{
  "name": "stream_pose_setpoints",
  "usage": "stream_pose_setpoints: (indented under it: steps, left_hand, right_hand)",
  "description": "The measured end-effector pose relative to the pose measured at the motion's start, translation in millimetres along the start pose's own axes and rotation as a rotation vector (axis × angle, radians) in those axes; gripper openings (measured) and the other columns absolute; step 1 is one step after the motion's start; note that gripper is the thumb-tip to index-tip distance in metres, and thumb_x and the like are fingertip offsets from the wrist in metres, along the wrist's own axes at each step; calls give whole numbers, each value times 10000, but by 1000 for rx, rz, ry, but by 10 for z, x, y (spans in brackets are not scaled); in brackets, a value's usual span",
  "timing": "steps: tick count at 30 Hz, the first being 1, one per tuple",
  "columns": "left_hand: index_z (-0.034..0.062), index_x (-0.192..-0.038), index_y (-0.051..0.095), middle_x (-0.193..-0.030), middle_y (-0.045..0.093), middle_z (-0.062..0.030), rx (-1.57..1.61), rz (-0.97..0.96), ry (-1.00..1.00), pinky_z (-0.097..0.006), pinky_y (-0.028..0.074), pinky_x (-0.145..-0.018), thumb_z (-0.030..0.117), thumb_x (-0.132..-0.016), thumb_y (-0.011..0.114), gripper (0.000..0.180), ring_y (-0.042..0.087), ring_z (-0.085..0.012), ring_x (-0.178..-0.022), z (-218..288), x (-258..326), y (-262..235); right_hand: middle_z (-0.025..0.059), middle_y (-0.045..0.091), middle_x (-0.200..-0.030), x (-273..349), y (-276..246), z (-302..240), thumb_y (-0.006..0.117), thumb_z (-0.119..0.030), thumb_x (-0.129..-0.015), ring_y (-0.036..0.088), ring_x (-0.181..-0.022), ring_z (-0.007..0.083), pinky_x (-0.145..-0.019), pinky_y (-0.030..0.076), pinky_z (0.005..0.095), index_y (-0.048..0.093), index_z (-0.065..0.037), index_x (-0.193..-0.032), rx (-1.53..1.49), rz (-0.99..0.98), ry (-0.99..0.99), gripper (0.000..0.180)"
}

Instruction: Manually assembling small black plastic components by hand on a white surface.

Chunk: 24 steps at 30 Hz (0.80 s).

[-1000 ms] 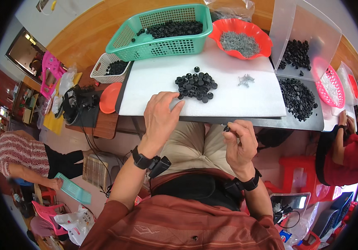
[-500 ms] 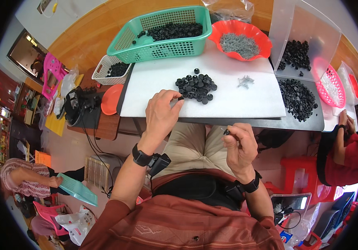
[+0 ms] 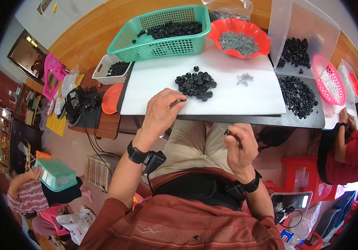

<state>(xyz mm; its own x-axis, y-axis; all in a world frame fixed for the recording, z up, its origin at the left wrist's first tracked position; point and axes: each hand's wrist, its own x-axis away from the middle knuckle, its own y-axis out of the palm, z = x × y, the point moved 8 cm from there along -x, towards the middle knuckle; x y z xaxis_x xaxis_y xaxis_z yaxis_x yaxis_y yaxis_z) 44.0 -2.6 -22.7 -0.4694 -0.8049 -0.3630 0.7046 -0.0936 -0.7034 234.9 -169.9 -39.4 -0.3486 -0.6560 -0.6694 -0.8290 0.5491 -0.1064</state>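
My left hand [image 3: 162, 109] is closed at the near left of the white work surface [image 3: 150, 83], with a small black cap [image 3: 183, 100] pinched between thumb and fingertips. A pile of small black caps [image 3: 195, 85] lies just beyond it. Over my lap, past the table's near edge, my right hand [image 3: 241, 143] is closed on a small black part [image 3: 227, 132], from which a thin pale tip sticks out; the fingers hide much of it. To the right of the caps is a little heap of grey, screw-like pieces [image 3: 244, 79].
At the back stand a green basket [image 3: 162, 51] of black parts and a red scalloped bowl [image 3: 216, 27] of grey pieces. On the right are a clear bin [image 3: 326, 41] and loose black parts [image 3: 297, 98]. A person [image 3: 347, 154] sits at right; another carries a green basket [image 3: 58, 174] at lower left.
My left hand has shifted slightly right with the cap, which now shows more between its fingertips. My right hand stays nearly still. At lower left, the person's green basket has swung up and turned.
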Motion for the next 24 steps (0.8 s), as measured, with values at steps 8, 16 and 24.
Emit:
stream_pose_setpoints:
  steps: [8, 16, 24]
  left_hand:
    - [-5, -1003, 753, -1042, 746, -115, 123, -67, -56, -315, 550, -842, 25, -839, 761, 167, 705, -212, -930, -11, -9, 34]
    - [-17, -1081, 754, -1059, 741, -101, 737, -138, -322, -261, 573, -813, -34, -877, 766, 206, 710, -149, -920, -236, 97, 215]
    - [-28, -1177, 709, -1097, 730, -126, 1140, -193, -480, -332, 633, -870, -26, -909, 735, 269, 742, -221, -978, -200, 145, 316]
  right_hand:
    - [147, 662, -962, 65, -39, 127, 754, -113, -942, 612, -722, 188, -607, 494, 279, 674, 24, -1072, -55, 16, 106, 205]
    - [146, 666, -967, -114, 62, 74, 767, -98, -925, 619, -717, 184, -602, 502, 282, 675, 18, -1076, 28, -47, 13, 211]
    - [141, 665, -959, -273, 250, 133, 779, -85, -906, 634, -708, 189, -603, 516, 287, 674, 7, -1084, -16, -79, 0, 226]
